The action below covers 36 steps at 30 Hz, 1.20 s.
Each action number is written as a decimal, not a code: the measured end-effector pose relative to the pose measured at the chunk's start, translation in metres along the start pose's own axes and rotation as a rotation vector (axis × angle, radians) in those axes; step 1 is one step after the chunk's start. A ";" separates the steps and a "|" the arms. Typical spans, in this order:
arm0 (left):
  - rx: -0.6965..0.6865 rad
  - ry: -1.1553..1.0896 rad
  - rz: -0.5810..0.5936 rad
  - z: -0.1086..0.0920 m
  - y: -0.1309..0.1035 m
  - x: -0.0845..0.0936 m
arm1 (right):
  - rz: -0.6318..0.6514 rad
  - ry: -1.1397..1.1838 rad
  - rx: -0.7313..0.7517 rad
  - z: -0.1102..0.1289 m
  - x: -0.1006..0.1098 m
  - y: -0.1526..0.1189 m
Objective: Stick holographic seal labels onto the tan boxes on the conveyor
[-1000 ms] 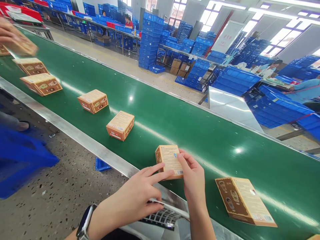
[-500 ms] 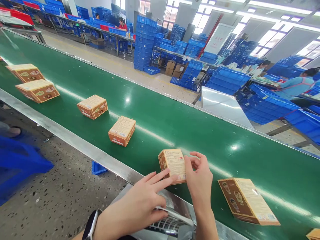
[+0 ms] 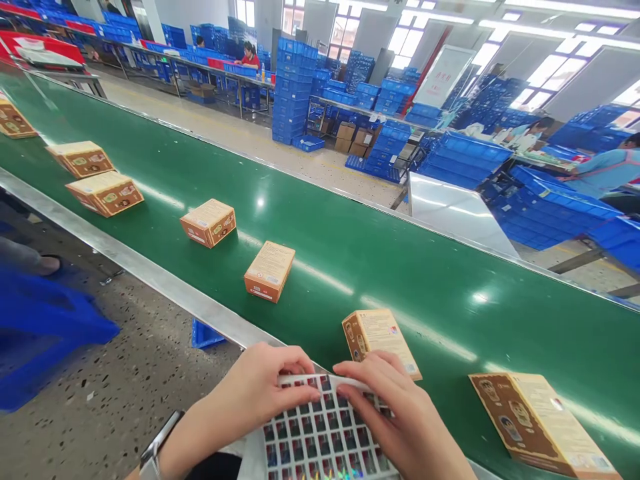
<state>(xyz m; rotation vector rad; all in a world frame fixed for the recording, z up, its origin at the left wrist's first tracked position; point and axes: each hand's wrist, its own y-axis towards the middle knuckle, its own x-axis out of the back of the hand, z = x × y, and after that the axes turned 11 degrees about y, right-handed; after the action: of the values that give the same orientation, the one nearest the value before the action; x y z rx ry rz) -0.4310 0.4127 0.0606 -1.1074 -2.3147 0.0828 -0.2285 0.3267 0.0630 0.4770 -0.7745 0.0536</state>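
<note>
A white gridded tray [image 3: 327, 427] with small dark and reddish pieces in its cells is at the bottom centre, against the conveyor's near edge. My left hand [image 3: 270, 393] pinches its upper left rim between thumb and fingers. On the right part of the same rim, my right hand [image 3: 385, 400] is closed, thumb inside the grid side. Just beyond my right hand a brown and cream box [image 3: 385, 337] lies on the green belt [image 3: 325, 233], partly covered by the fingers. Another box [image 3: 270, 270] rests to its left.
More boxes stand on the belt at the left, and a larger-looking box [image 3: 545, 420] at the lower right. A metal edge [image 3: 200, 293] borders the belt. Blue crates [image 3: 295, 90], a metal sheet [image 3: 450, 213] and seated people are beyond it. A blue stool [image 3: 50, 320] is at left.
Both hands have left the box and now hold the tray's rim. The tray has come up into fuller view. Boxes on the belt have shifted rightward in the picture.
</note>
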 end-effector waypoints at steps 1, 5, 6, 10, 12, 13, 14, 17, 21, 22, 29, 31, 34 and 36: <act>0.022 -0.026 -0.003 0.000 0.000 0.000 | 0.010 -0.003 -0.008 -0.002 0.001 -0.001; 0.004 0.053 -0.040 0.001 -0.001 0.001 | 0.076 -0.037 -0.007 -0.005 0.006 -0.003; -0.010 0.076 -0.050 0.001 -0.001 0.001 | 0.081 -0.061 0.009 -0.004 0.006 -0.002; -0.064 0.110 -0.072 0.000 -0.003 0.002 | 0.060 -0.185 0.109 0.001 0.000 0.006; -0.073 0.121 -0.071 0.000 -0.003 0.002 | 0.015 -0.236 0.156 0.002 -0.005 0.008; -0.071 0.121 -0.070 0.000 -0.004 0.002 | -0.008 -0.251 0.175 0.003 -0.007 0.009; -0.064 0.116 -0.070 0.000 -0.004 0.002 | -0.026 -0.258 0.194 0.003 -0.009 0.009; -0.026 0.078 -0.076 0.002 -0.003 0.002 | -0.034 -0.209 0.213 0.002 -0.012 0.010; 0.035 0.032 -0.098 0.004 -0.001 0.004 | -0.060 -0.026 0.117 0.001 -0.012 0.013; 0.040 0.023 -0.100 0.004 -0.001 0.005 | -0.076 -0.007 0.096 0.000 -0.013 0.014; 0.039 0.072 -0.099 0.003 -0.003 0.006 | -0.108 -0.228 0.182 -0.006 -0.022 0.018; 0.047 0.075 -0.094 0.002 -0.003 0.006 | -0.097 -0.279 0.222 -0.005 -0.023 0.017; 0.050 0.062 -0.088 0.002 -0.002 0.005 | -0.099 -0.243 0.233 -0.002 -0.022 0.014; 0.051 0.064 -0.098 0.003 -0.001 0.005 | -0.093 -0.109 0.177 -0.001 -0.021 0.012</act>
<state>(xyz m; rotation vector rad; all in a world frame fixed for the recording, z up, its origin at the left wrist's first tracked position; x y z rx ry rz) -0.4361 0.4162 0.0614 -0.9571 -2.2928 0.0678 -0.2456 0.3404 0.0526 0.6876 -0.8569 0.0092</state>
